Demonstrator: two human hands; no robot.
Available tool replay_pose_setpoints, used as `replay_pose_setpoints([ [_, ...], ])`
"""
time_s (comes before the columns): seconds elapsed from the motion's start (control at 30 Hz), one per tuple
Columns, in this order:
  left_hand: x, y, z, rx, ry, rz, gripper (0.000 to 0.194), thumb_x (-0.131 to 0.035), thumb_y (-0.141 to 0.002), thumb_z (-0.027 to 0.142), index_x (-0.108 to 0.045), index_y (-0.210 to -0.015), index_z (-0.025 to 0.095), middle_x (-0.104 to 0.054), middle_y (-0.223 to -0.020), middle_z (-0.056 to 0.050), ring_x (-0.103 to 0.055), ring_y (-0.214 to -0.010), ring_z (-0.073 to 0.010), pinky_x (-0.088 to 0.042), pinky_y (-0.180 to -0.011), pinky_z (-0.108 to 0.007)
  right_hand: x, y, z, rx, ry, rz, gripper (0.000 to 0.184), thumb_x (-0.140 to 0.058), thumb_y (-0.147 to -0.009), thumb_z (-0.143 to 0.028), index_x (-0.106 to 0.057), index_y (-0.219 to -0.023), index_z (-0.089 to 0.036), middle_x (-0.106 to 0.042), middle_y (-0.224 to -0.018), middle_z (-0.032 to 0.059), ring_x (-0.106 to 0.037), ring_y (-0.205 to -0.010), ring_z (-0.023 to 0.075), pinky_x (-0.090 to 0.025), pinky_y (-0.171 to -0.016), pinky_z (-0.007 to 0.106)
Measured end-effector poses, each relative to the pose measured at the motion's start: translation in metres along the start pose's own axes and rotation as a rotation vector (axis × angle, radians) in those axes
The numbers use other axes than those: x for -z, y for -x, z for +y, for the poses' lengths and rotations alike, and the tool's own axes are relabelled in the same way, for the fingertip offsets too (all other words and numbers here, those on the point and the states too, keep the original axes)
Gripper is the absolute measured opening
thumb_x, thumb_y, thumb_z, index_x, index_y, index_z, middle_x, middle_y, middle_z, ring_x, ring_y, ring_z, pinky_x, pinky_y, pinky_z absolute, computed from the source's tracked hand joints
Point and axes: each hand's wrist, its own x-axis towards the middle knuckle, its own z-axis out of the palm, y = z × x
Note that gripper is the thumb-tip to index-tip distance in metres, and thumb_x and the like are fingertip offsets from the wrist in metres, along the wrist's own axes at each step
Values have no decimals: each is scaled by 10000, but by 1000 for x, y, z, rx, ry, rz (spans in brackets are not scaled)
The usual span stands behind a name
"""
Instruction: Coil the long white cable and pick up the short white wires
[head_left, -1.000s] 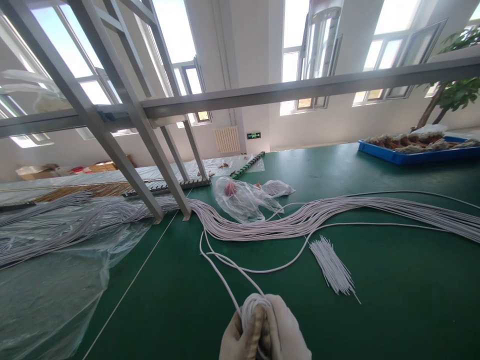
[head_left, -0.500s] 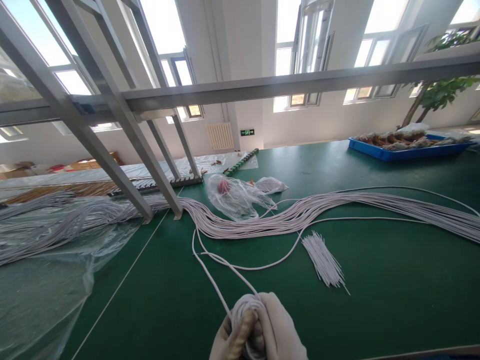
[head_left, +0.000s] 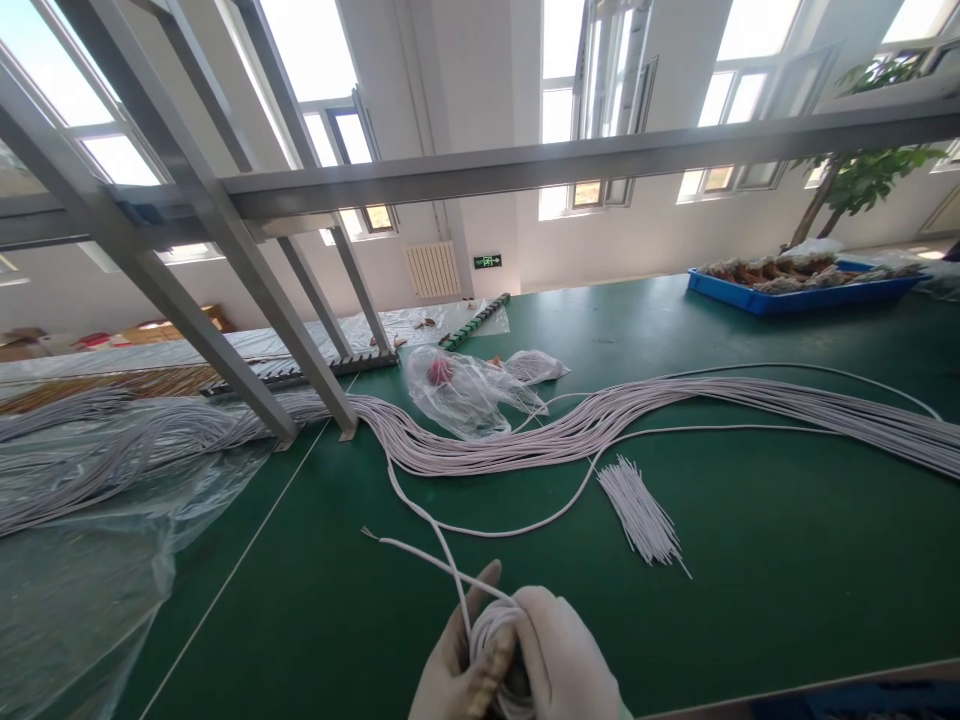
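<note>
At the near side of the table, both gloved hands close round a coil of white cable (head_left: pixel 489 622). My left hand (head_left: pixel 457 660) grips it from the left, with its thumb across the coil and one finger raised behind it. My right hand (head_left: pixel 566 655) wraps the coil from the right. A loose cable end with bared wires (head_left: pixel 367 532) sticks out to the left. Another length leads up toward a long bundle of white cables (head_left: pixel 480 458) lying across the table. Right of the hands lies a bunch of short white ties (head_left: pixel 643 512).
A metal frame (head_left: pixel 247 265) rises at the left, its crossbar spanning the view. Clear plastic bags (head_left: pixel 469 395) lie behind the cable bundle. A blue tray (head_left: pixel 810 295) of cable pieces stands at the back right. Plastic sheeting (head_left: pixel 90 580) covers the left side of the green table (head_left: pixel 787 560).
The loose cable end has swung lower and to the left, apart from the other strand. A left finger has lifted behind the coil. The view has shifted slightly.
</note>
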Motion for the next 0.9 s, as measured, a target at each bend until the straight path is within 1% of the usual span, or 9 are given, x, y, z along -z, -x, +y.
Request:
replay_pose_setpoints([
  [0.1, -1, -4, -6, 73, 211, -57, 576, -976, -630, 338, -772, -1121, 118, -809, -1049, -147, -740, -1105, -357, -558, -1052, -451, 1, -4, -3, -46, -69, -25, 323, -368, -1104, -354, -654, -983, -263, -706, -857, 47, -714, -761, 207, -552, -677, 275],
  [0.17, -3, -3, -10, 61, 306, 1, 427, -913, -725, 327, -779, -1084, 138, -812, -1033, -126, -752, -1085, -330, -584, -1015, -429, -2, -4, -4, -134, -151, -48, 296, -387, -1095, -374, -643, -1012, -250, -705, -866, 51, -717, -797, 216, -543, -706, 287],
  [0.23, -5, -1, -11, 35, 364, 65, 347, -867, -780, 305, -772, -1085, 171, -812, -992, -98, -768, -1037, -309, -615, -953, -422, -7, -3, -6, -257, -227, -54, 243, -464, -1057, -399, -633, -1132, -241, -716, -931, 63, -725, -854, 234, -537, -719, 297],
  [0.33, -10, 2, -9, -31, 387, 68, 382, -922, -714, 293, -779, -1055, 194, -799, -862, -64, -783, -965, -302, -634, -898, -405, -15, 1, -8, -388, -280, -10, 338, -444, -1042, -476, -609, -1225, -244, -706, -994, 85, -726, -883, 250, -533, -693, 299],
  [0.4, -13, 2, -6, -36, 358, 31, 452, -980, -624, 295, -798, -1022, 182, -789, -809, -55, -784, -945, -308, -632, -902, -396, -17, 4, -9, -416, -277, 23, 439, -324, -1063, -568, -629, -1127, -259, -677, -921, 78, -710, -824, 249, -523, -671, 305],
  [0.47, -15, 1, -5, 6, 301, 26, 484, -996, -594, 297, -810, -1024, 175, -794, -818, -58, -780, -952, -308, -628, -921, -395, -17, 4, -9, -418, -284, 24, 519, -265, -1054, -634, -627, -996, -267, -652, -840, 65, -686, -762, 249, -509, -658, 317],
  [0.6, -15, -1, -10, 23, 223, 42, 496, -956, -668, 323, -804, -1122, 191, -812, -926, -81, -760, -1053, -313, -614, -990, -414, -11, -1, -6, -431, -488, -39, 472, -297, -1031, -611, -553, -829, -269, -661, -781, 54, -669, -738, 249, -519, -681, 339],
  [0.77, -20, 1, -21, 8, 206, 134, 254, -863, -751, 256, -833, -1000, 216, -822, -1012, -98, -755, -1092, -347, -611, -1017, -473, -5, -4, -10, -514, -783, -49, 391, -392, -1008, -573, -589, -877, -262, -688, -840, 41, -692, -789, 249, -566, -739, 353],
  [0.9, -18, 6, -15, -26, 231, 53, 186, -825, -786, 302, -837, -958, 234, -830, -1037, -107, -744, -1145, -363, -571, -1075, -510, -2, -2, -12, -528, -842, -47, 443, -376, -1013, -611, -615, -918, -250, -698, -873, 56, -690, -810, 256, -573, -742, 357],
])
